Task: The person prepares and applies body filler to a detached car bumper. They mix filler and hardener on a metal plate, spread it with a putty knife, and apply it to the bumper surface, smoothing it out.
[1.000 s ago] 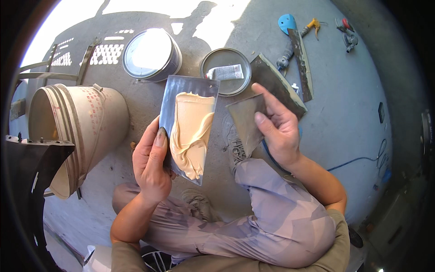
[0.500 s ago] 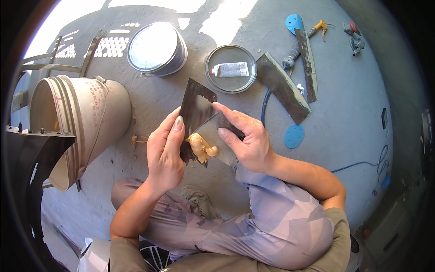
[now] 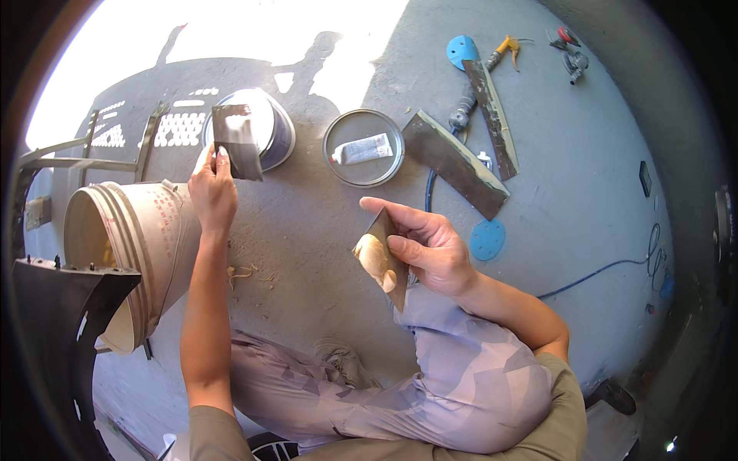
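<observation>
My left hand (image 3: pixel 213 188) is stretched out to the far left and closed on a dark, flat putty spreader (image 3: pixel 240 146). The spreader is over the round tin (image 3: pixel 282 137) and hides part of its bright top. Nearer to me, my right hand (image 3: pixel 432 247) pinches a second dark spreader (image 3: pixel 397 283) between thumb and fingers, its index finger stretched along the top. A thick lump of tan putty (image 3: pixel 374 257) clings to the face of this tilted spreader. Past my right hand, a white tube with a red cap (image 3: pixel 363 149) lies on a round grey lid (image 3: pixel 335 170).
A dirty white bucket (image 3: pixel 165 230) lies tipped at the left, beside a curved black panel (image 3: pixel 58 307). Two long dark strips (image 3: pixel 453 165) lie at the right near blue sanding discs (image 3: pixel 487 240), a yellow-handled air gun (image 3: pixel 508 48) and a blue hose (image 3: pixel 592 280).
The two spreaders have parted. My left hand has gone forward and left with its spreader, over the tin. My right hand stays near the middle, its spreader turned more upright with the putty on it.
</observation>
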Demonstrator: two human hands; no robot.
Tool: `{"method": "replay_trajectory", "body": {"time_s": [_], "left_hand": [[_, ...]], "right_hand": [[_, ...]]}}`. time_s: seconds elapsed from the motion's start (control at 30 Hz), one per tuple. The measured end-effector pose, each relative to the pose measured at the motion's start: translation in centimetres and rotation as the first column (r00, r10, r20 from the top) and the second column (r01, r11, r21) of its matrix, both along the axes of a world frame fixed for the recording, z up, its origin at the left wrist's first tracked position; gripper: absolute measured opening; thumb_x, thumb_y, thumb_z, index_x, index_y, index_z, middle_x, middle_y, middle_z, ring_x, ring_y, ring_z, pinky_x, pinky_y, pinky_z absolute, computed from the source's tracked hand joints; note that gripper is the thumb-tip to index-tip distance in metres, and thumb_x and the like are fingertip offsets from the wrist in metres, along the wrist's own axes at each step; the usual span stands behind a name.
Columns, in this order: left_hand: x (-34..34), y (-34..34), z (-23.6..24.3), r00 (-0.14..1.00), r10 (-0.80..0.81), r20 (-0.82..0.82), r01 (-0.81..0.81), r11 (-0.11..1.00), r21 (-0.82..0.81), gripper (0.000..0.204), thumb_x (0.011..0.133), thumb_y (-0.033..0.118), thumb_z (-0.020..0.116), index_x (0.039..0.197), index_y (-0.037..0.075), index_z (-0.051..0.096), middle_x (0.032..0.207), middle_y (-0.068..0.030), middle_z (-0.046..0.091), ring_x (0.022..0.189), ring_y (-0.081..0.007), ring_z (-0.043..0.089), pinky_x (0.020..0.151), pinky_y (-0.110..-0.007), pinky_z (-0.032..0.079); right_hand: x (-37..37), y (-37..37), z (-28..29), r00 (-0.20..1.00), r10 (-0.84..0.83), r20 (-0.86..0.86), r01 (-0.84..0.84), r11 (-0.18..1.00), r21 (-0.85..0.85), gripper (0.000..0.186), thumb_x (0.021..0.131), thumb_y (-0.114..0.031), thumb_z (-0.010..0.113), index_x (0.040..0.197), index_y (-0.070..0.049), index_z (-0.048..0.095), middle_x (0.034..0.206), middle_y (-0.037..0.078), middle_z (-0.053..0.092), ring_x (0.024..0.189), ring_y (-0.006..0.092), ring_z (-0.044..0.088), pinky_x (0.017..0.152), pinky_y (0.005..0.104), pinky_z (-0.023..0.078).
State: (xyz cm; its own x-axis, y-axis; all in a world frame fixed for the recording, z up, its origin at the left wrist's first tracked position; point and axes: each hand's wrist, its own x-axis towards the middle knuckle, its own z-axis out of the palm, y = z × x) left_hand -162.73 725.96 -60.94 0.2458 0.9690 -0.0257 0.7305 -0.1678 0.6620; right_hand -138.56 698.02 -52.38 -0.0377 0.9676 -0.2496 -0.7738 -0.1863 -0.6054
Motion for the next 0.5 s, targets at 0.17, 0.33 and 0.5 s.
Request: {"method": "replay_trajectory", "body": {"time_s": [0.17,0.33,0.5], "left_hand": [[1.6,-3.3,-0.8,1.000,0.008,-0.005,-0.005,0.910,0.415,0.052,0.108,0.023,0.064,0.153,0.000,0.052,0.133,-0.0204,0.048,0.127,-0.0346,0.043,0.112,-0.048,0.036],[12.8,-20.4,-4.0,0.797,-0.264,0.543,0.549,0.693,-0.468,0.053,0.096,0.011,0.080,0.144,-0.001,0.061,0.115,-0.0114,0.072,0.099,-0.0163,0.070,0.081,-0.031,0.058],[26.3,-22.4,-12.8,0.873,0.273,0.403,0.254,0.451,-0.855,0.044,0.099,0.028,0.081,0.122,-0.007,0.067,0.093,-0.0081,0.074,0.073,-0.0153,0.065,0.067,-0.032,0.054]], "right_hand": [[1.8,-2.5,0.0,0.989,-0.133,-0.069,0.135,0.991,0.022,0.055,0.110,-0.004,0.059,0.163,0.001,0.044,0.138,0.012,0.070,0.123,0.0146,0.068,0.107,0.0291,0.053],[4.0,-4.8,1.6,0.912,-0.410,-0.033,0.408,0.912,-0.043,0.066,0.109,-0.010,0.062,0.167,0.001,0.034,0.122,0.010,0.066,0.094,0.0169,0.065,0.078,0.0331,0.058],[4.7,-8.1,2.5,0.878,-0.478,0.025,0.479,0.877,-0.033,0.078,0.104,-0.004,0.066,0.171,-0.001,0.025,0.115,0.008,0.062,0.096,0.0167,0.061,0.077,0.0338,0.057]]}}
